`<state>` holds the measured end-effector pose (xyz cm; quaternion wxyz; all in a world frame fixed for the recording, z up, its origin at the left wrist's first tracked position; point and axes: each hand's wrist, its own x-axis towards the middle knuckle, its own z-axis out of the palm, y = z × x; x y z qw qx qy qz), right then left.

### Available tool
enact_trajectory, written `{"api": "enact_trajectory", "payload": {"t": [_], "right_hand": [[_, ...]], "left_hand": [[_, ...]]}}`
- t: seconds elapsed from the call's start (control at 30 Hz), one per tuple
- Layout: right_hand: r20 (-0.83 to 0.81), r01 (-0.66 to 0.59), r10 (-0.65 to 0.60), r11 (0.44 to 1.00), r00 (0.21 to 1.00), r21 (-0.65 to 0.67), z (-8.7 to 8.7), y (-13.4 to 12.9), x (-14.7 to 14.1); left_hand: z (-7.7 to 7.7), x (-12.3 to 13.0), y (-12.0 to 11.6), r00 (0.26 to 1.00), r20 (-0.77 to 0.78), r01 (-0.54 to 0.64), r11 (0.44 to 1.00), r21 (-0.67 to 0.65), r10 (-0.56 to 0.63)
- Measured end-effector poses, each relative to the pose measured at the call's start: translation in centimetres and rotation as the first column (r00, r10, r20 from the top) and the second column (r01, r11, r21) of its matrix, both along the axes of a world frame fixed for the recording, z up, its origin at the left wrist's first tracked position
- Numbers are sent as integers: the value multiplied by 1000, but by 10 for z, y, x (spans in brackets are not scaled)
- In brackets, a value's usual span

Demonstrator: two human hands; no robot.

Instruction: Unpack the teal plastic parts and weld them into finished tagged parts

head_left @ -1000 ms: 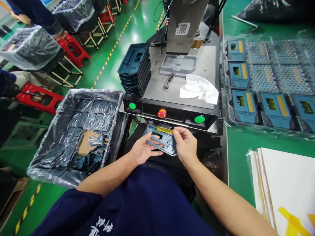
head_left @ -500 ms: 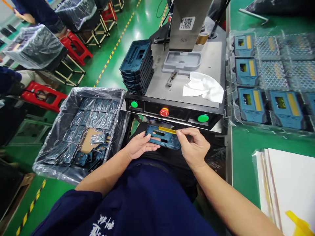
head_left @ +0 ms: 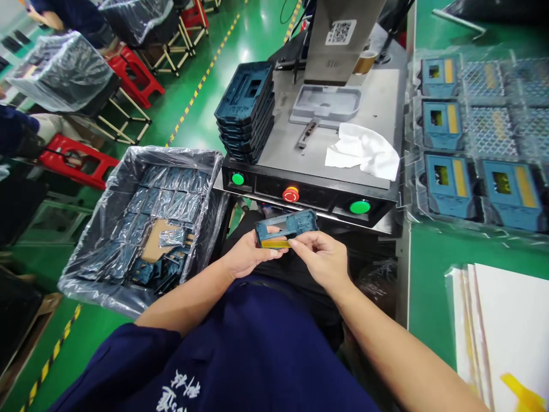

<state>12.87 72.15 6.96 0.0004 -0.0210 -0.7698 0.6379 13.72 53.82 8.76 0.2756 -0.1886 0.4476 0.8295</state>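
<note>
My left hand (head_left: 249, 252) grips one end of a dark blue plastic housing (head_left: 305, 220) with cut-out windows, held tilted in front of the machine's edge. Along the housing's near edge lies a yellow strip (head_left: 274, 244), by its look tape or film. The fingers of my right hand (head_left: 322, 258) pinch the strip's right end, close against the housing. Whether the strip sticks to the housing, I cannot tell. Left of centre, a stack of similar blue housings (head_left: 244, 94) stands on the machine's metal plate (head_left: 287, 146).
A grey fixture (head_left: 328, 106) and a white cloth (head_left: 364, 151) rest on the machine, above green buttons (head_left: 359, 206) and a red one (head_left: 290, 194). Left stands a plastic-lined bin (head_left: 111, 189) of wrapped parts. Right are a clear tray (head_left: 409, 177) of housings and white sheets (head_left: 512, 320).
The housing has turned, so the yellow strip now lies along its near side instead of its far side. My right hand has shifted slightly left, still pinching the strip's end.
</note>
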Motion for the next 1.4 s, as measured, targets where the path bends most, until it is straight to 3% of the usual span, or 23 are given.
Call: {"api": "enact_trajectory", "payload": {"t": [0.37,0.5,0.57,0.6,0.67,0.73,0.8,0.87,0.97,1.07,1.17,1.27,1.4], "right_hand": [[22,29,-31,995,999,90,-4,-2,2],[-185,239,-213,962,959,133,-5,6,-4],[-318,279,-219,948,922,154,-2,16,-10],[-378,249,-164,950,911,188,0,21,-14],[-457,96,66,942,887,322,5,30,-19],[-446,-94,334,873,830,479,8,34,-22],[-383,-229,522,770,762,595,11,34,-23],[-335,-283,611,695,718,661,14,31,-23],[-314,-299,656,648,686,700,24,30,-26],[-300,-267,642,634,706,726,41,37,-39],[-319,-142,545,642,775,753,60,53,-68],[-337,0,409,636,848,771,74,71,-115],[-284,93,263,563,922,821,86,85,-185]], "left_hand": [[-4,0,8,999,-29,-20,986,-166,16],[-5,-3,7,999,4,-30,978,-209,31],[-4,-5,4,999,25,-15,977,-211,21],[-4,-5,2,999,35,-3,978,-207,11],[-2,-6,-2,998,55,8,981,-193,2],[1,-7,-6,997,78,15,984,-175,-2],[3,-7,-9,995,97,49,987,-153,-35],[3,-7,-12,991,100,103,986,-131,-90],[2,-7,-16,990,66,134,984,-113,-127],[0,-8,-19,995,-11,102,991,-82,-103],[-1,-9,-25,998,-40,38,998,-56,-40],[-3,-10,-33,999,5,-32,995,-91,33],[-10,-5,-45,994,56,-82,986,-144,91]]}}
